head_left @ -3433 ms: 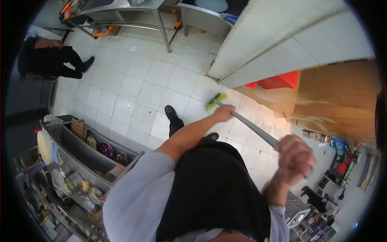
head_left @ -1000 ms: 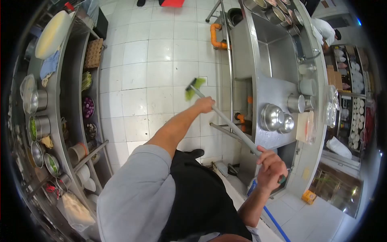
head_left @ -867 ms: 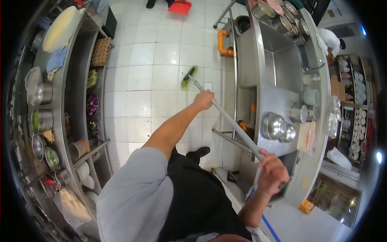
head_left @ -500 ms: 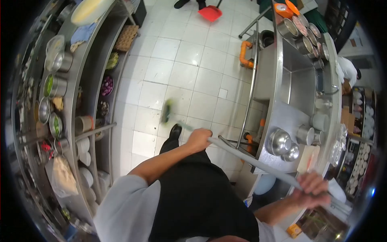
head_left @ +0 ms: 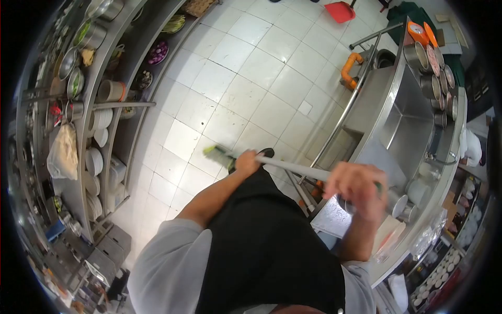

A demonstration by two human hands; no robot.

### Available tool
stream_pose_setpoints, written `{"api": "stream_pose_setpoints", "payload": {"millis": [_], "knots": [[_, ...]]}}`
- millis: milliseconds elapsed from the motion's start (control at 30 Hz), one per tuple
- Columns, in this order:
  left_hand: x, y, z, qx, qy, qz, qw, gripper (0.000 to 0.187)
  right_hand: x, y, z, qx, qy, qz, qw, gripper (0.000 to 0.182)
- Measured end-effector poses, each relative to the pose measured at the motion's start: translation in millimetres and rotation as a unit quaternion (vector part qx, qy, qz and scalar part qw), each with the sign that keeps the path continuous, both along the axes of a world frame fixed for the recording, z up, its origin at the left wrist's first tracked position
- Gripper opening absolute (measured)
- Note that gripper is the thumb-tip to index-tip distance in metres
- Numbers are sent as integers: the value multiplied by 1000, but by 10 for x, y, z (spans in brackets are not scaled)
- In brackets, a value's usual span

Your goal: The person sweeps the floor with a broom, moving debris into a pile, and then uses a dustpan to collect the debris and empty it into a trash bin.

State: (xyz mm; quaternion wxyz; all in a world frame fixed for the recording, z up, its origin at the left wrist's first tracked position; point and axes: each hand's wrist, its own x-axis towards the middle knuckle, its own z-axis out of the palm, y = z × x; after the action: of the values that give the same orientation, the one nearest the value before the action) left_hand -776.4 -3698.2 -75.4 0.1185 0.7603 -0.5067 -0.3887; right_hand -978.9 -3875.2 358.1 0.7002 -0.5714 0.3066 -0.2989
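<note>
My left hand [head_left: 247, 163] is wrapped round the grey pole of a broom [head_left: 293, 167], low down near its head. Green bristles [head_left: 218, 155] rest over the white tiled floor, close to a black shoe [head_left: 267, 152]. Higher on the pole, my right hand [head_left: 358, 188] is raised in front of the sink counter, blurred, with its fingers curled at the pole's upper end. The contact there is partly hidden by the fingers.
On the left, metal shelves [head_left: 112, 63] hold pots, plates and bowls of vegetables. A steel sink [head_left: 408, 125] with a pipe rail [head_left: 342, 120] stands on the right. A red dustpan [head_left: 340, 11] lies at the top, near another person's feet.
The view has turned, and the shelves and sink have shifted in it. The broom head is nearer my feet, and my right hand has come up and inward.
</note>
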Motion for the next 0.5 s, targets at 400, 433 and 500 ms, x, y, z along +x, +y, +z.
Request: {"api": "stream_pose_setpoints", "payload": {"millis": [400,433,500], "knots": [[-666,-1826,966,-352,31,-6,936,28,-835,-2,1119,-282,-67,27,957,65],[-643,-1643,1128,-352,59,1,934,27,-941,30,1223,-268,-84,23,959,63],[-525,-1165,1258,-313,96,9,945,30,-1062,-11,1223,-216,-139,31,966,59]]}}
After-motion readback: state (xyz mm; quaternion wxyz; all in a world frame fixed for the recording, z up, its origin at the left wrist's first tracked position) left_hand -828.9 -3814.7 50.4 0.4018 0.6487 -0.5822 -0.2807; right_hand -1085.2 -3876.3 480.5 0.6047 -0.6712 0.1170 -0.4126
